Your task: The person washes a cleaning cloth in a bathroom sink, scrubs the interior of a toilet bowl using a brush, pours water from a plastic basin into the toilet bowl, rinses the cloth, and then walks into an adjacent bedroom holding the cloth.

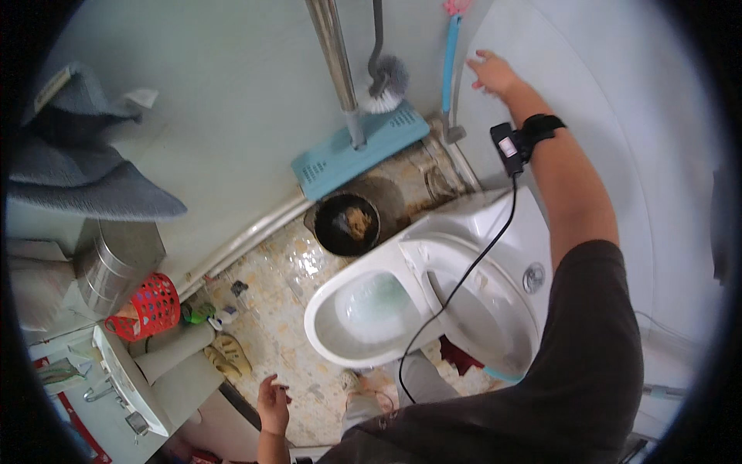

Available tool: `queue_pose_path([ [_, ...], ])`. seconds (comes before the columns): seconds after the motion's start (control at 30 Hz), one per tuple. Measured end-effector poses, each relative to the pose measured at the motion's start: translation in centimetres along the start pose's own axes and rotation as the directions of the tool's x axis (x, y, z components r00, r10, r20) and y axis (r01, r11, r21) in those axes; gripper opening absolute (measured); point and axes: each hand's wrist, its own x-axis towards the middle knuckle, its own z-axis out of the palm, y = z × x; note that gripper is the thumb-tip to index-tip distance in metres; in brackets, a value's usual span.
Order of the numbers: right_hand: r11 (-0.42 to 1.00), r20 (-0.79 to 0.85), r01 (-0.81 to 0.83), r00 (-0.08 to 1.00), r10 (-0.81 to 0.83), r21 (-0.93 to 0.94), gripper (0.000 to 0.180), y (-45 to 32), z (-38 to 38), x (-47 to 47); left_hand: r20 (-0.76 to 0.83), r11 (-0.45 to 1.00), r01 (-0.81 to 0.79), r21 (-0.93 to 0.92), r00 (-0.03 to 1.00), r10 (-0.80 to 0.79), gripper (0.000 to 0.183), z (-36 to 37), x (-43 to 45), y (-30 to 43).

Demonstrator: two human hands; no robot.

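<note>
My right hand point(491, 74) reaches to the upper right with its fingers apart and nothing in them, beside a blue-handled tool point(449, 69) on the wall. Near the bottom, left of my legs, my left hand point(273, 403) is raised with slightly curled fingers and holds nothing. A white toilet point(324, 348) stands before me, its seat and lid raised, with water in the bowl. Behind it on the floor is a dark round bin point(348, 249). A flat mop with a blue head point(319, 171) and metal pole leans on the wall, a grey and white toilet brush point(391, 81) hanging near it.
To the left stand a white washbasin point(139, 400) with a tap, a red perforated basket point(165, 301), and a pair of yellowish clogs point(232, 354) on the tiled floor point(284, 359). Grey towels point(104, 180) hang upper left. A black cable point(452, 290) runs from my right wrist across the toilet.
</note>
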Motion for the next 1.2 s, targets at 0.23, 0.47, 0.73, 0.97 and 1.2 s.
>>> queue_pose_path([
  [0.23,0.963,0.197,0.038,0.976,-0.093,0.267,0.040,-3.5,-6.9,-10.4,0.116,0.992,-0.104,-0.077,0.987,0.113,0.029,-0.2,0.3,1.9],
  [0.47,0.983,0.011,0.157,0.987,-0.159,0.094,0.028,-0.2,-8.9,-27.3,0.173,0.971,-0.154,-0.183,0.967,0.186,0.028,-3.3,0.1,-1.7],
  [0.73,0.904,0.155,0.335,0.940,-0.303,-0.265,0.023,14.6,-4.6,-38.9,0.198,0.980,-0.198,-0.033,0.959,0.200,0.026,-6.9,-1.0,-4.2],
  [0.97,0.961,0.075,0.054,0.997,-0.035,-0.272,0.030,13.4,-3.7,-39.2,0.181,0.977,-0.129,-0.171,0.970,0.160,0.026,-8.5,-3.1,-7.1],
  [1.2,0.915,0.115,0.263,0.964,-0.239,-0.306,0.023,13.6,-3.8,-38.8,0.174,0.980,-0.107,-0.168,0.975,0.136,0.025,-7.3,-4.4,-7.1],
])
